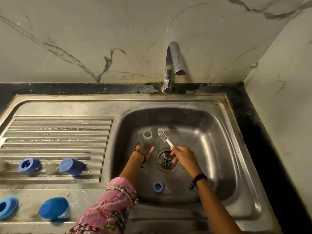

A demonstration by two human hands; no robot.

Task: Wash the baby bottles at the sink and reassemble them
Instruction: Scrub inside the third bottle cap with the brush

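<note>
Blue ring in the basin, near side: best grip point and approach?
Pinch the blue ring across its band, one finger through the centre hole, coming from above. It seems to lie flat on the sink floor, hole up, so its sides offer little to grasp.

A home kitchen: a steel sink [219, 132] with ribbed drainboard [55, 139] at nine o'clock, faucet [173, 65] at twelve, marble-look wall [84, 31].

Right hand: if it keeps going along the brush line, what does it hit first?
Probably the sink's back wall. The brush in the right hand points just right of the clear bottle; depth is unclear.
</note>
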